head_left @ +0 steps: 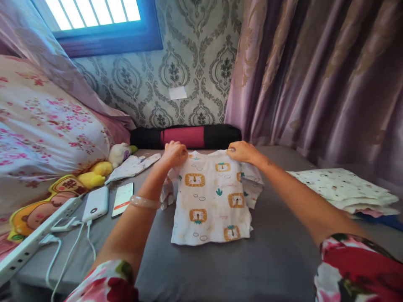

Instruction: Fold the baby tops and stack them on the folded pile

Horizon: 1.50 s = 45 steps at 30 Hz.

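A small white baby shirt (210, 201) printed with orange lion faces and green leaves is spread over the grey bed surface, its hem toward me. My left hand (175, 153) is closed on the shirt's left shoulder, beside the neckline. At the other shoulder, my right hand (244, 152) pinches the fabric. Parts of the sleeves show behind the shirt on both sides. A further white garment (134, 167) lies beyond my left forearm.
On the left are a phone (122, 200), a white power bank (95, 204), a power strip (40, 239) with cables, and plush toys (96, 174). Folded cloths (343, 188) lie stacked on the right. A black and red roll (185, 136) rests against the wall.
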Each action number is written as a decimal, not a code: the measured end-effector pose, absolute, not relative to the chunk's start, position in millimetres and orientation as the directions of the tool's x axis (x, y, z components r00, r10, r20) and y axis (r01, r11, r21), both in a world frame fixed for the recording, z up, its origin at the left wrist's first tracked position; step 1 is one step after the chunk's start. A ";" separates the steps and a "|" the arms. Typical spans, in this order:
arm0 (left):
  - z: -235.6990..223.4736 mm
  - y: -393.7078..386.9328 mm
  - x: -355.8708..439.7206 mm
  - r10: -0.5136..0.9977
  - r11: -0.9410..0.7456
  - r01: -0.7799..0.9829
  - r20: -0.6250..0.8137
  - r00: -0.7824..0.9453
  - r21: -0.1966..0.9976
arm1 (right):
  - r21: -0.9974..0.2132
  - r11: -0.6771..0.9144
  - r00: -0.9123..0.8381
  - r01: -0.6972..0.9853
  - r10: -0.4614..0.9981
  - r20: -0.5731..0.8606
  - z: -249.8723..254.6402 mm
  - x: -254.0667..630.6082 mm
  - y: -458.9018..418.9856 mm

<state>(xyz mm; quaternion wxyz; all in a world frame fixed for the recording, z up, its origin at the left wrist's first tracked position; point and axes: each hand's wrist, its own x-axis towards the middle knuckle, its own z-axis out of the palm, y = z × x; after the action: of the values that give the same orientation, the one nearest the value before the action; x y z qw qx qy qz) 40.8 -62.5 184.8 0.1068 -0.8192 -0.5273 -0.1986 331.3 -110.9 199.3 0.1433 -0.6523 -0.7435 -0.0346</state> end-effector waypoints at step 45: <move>21.0 73.2 70.7 0.946 -0.305 0.941 0.163 0.281 0.145 | -0.207 0.165 -0.162 0.964 0.986 0.033 43.0 342.8 23.2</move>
<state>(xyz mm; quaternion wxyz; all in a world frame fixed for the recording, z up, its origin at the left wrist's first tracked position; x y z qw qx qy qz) 70.7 73.2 21.0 -0.0099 -0.8002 -0.5896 -0.1095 342.8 23.2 43.0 0.0801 -0.6425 -0.7590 0.0686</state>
